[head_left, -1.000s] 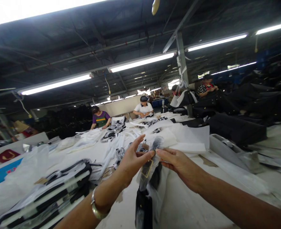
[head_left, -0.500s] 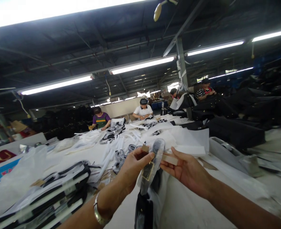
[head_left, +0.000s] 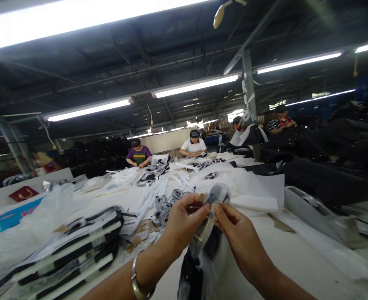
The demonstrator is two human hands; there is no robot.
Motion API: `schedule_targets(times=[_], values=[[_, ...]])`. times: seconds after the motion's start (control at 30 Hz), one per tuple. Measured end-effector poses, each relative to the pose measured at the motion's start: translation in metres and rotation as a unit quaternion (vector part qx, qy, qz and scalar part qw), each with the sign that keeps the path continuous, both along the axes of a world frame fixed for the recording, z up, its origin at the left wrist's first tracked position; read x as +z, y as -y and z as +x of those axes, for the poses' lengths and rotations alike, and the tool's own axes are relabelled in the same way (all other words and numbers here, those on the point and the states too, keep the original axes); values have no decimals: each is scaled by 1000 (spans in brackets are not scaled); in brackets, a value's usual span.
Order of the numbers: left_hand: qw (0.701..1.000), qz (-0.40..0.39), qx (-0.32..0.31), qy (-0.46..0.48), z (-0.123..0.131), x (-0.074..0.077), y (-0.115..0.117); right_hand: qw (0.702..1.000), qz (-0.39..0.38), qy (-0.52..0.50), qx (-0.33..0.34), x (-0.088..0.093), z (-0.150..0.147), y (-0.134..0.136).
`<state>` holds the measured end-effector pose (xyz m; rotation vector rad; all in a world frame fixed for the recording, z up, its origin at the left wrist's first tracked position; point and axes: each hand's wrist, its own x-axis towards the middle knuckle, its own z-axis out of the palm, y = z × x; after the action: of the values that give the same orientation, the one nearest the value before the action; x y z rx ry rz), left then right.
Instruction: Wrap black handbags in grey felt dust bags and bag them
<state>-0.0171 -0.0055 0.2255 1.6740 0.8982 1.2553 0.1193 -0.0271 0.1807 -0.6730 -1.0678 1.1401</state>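
Observation:
Between my hands stands a black strap [head_left: 190,271] with a gold rectangular buckle [head_left: 205,230], its upper part covered in translucent white wrapping [head_left: 220,192]. My left hand [head_left: 182,221], with a silver bangle at the wrist, is closed on the wrapped strap, thumb pressed near the buckle. A small tan piece [head_left: 201,197], like card, shows at its fingertips. My right hand [head_left: 238,233] is closed too, thumb and fingers pinching at the right edge of the wrapping. Its fingers hide whatever else lies in the pinch. The strap's lower end leaves the view at the bottom.
Stacked wrapped black straps [head_left: 74,254] lie at left beside clear plastic [head_left: 46,233]. Grey-white rolls [head_left: 163,208], white strips and paper sheets [head_left: 259,183] cover the table beyond. Black material [head_left: 324,179] is heaped at right. Co-workers [head_left: 193,143] sit across the table.
My right hand was more open, holding a tan strip to the right of the strap. Now it has come in and pinches at the wrapping. The view has shifted slightly left.

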Motion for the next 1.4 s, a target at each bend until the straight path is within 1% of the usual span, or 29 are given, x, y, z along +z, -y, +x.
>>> schedule_targets(times=[0.07, 0.13, 0.23, 0.33, 0.43, 0.53, 0.63, 0.73, 0.8, 0.87, 0.93, 1.0, 1.07, 1.13, 1.2, 1.23, 1.27, 1.33, 1.4], values=[[999, 40, 24, -14, 2, -4, -1, 998, -3, 37, -54, -4, -5, -3], [994, 90, 47, -37, 3, -7, -1, 993, -2, 67, -94, -7, -8, -4], [981, 160, 76, -75, 4, -10, 0, 990, 5, 80, -114, -10, -11, -5], [979, 167, 82, -79, 4, -13, 0, 990, 10, 81, -113, -12, -12, -6], [975, 180, 98, -84, 5, -15, 4, 983, 6, 104, -152, -13, -13, -10], [969, 200, 113, -94, 5, -13, 12, 977, 2, 108, -186, -13, -15, -13], [967, 203, 102, -115, 3, -9, 17, 977, 1, 100, -187, -12, -16, -12], [956, 213, 126, -156, -1, -5, 15, 980, -10, 92, -179, -11, -16, -9], [940, 234, 148, -200, -2, -4, 14, 985, -13, 75, -158, -10, -16, -8], [917, 258, 166, -255, -2, -5, 15, 991, -12, 52, -126, -10, -16, -7], [891, 267, 194, -312, 3, -9, 18, 994, -13, 32, -101, -11, -17, -8], [862, 266, 225, -368, 10, -14, 23, 995, -16, 17, -92, -11, -18, -8], [828, 285, 239, -421, 17, -21, 26, 995, -15, 11, -97, -12, -19, -9], [786, 328, 234, -470, 22, -28, 28, 994, -10, 14, -104, -12, -18, -9], [745, 367, 241, -502, 23, -34, 27, 994, -8, 17, -103, -12, -17, -8], [729, 377, 255, -511, 22, -37, 27, 995, -9, 16, -99, -12, -17, -7], [718, 381, 271, -515, 21, -40, 26, 996, -9, 16, -92, -12, -17, -7], [707, 385, 289, -518, 19, -43, 25, 997, -8, 17, -78, -11, -16, -5], [710, 392, 278, -515, 15, -44, 25, 998, -9, 15, -65, -10, -13, -5]])
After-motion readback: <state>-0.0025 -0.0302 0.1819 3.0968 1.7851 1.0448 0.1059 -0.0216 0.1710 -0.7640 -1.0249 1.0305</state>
